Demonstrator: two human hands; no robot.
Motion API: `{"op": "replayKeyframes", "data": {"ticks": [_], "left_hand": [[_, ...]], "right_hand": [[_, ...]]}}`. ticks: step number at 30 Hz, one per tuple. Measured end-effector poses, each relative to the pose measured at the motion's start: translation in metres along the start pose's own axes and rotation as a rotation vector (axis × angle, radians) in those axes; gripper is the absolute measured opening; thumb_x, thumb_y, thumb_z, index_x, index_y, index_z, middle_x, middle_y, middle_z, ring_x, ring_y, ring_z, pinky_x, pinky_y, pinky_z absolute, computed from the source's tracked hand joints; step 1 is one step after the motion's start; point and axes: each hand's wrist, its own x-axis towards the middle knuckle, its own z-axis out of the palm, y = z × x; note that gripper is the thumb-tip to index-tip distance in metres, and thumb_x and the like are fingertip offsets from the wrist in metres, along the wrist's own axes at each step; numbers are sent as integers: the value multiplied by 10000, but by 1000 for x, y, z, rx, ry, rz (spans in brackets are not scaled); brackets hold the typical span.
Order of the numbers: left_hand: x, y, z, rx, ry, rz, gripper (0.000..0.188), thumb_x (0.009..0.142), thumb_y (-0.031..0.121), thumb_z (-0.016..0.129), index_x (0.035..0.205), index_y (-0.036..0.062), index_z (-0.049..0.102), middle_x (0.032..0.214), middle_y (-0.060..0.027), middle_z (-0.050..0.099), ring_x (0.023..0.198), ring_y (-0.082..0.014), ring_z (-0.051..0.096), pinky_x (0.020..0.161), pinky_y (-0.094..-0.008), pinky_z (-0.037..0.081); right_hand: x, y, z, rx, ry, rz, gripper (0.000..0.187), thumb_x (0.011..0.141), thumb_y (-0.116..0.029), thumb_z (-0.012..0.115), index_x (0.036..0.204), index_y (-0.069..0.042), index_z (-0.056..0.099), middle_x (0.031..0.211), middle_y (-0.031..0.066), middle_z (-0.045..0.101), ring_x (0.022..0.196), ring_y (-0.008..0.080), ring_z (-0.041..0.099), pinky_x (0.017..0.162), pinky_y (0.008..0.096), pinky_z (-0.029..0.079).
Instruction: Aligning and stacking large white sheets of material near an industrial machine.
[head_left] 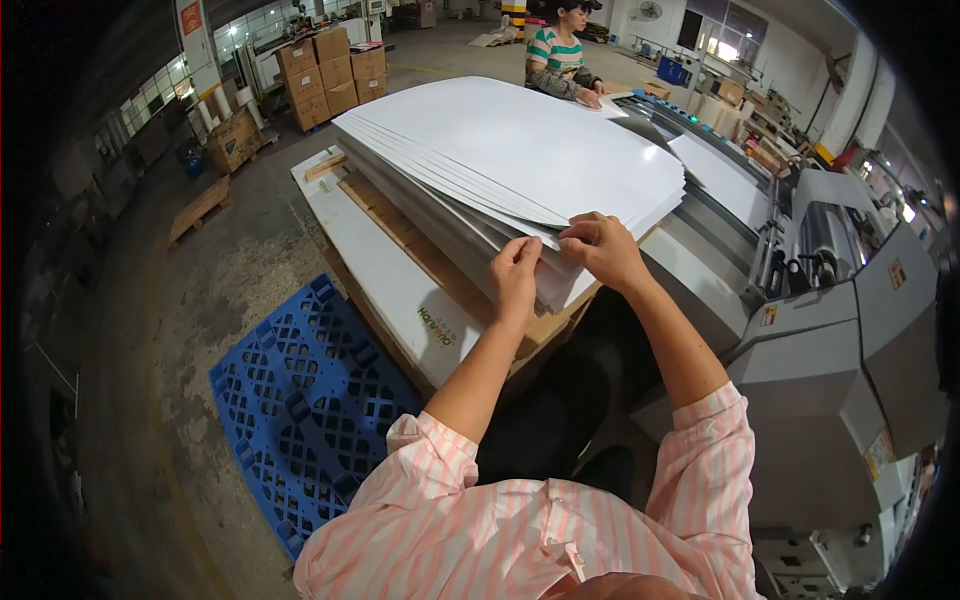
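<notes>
A tall stack of large white sheets (520,135) lies before me, its upper sheets fanned in steps along the left side. At the near corner, my right hand (606,250) is closed, thumb and fingers pinching the edges of the top sheets. Just left of it, my left hand (516,275) is also closed, its thumb and forefinger pinching the edges of sheets a little lower. The near corner bends up slightly at my fingertips. How many sheets each hand holds cannot be made out.
A white board (400,290) on a wooden pallet extends left of the stack. A blue plastic pallet (300,400) lies on the floor. Grey machinery (800,400) stands close on the right. Across the stack, a person (556,62) works beside the machine. Cardboard boxes (330,72) stand far left.
</notes>
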Motion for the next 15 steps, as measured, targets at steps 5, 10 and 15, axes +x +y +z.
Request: {"op": "replayKeyframes", "data": {"ticks": [5, 10, 15], "left_hand": [[-4, 4, 7, 57, 31, 16, 183, 849, 206, 588, 907, 36, 625, 788, 25, 562, 705, -57, 488, 621, -206, 417], [-4, 5, 10, 72, 75, 36, 236, 842, 221, 596, 862, -12, 627, 692, 29, 522, 639, -49, 448, 564, -205, 391], [-1, 3, -1, 113, -46, -2, 202, 845, 221, 582, 823, 24, 619, 719, 41, 534, 650, -40, 445, 575, -205, 380]], "right_hand": [[-2, -11, -5, 15, -5, 25, 330, 695, -352, 619, 803, -47, 685, 847, 132, 627, 749, 272, 601, 684, 346, 472], [-1, -15, -6, -7, -61, 81, 283, 726, -282, 624, 829, -23, 671, 926, 131, 616, 853, 271, 578, 741, 336, 457], [0, -19, -3, -391, 254, -149, 225, 738, -289, 630, 783, -74, 683, 961, 76, 614, 901, 265, 533, 761, 367, 432]]}}
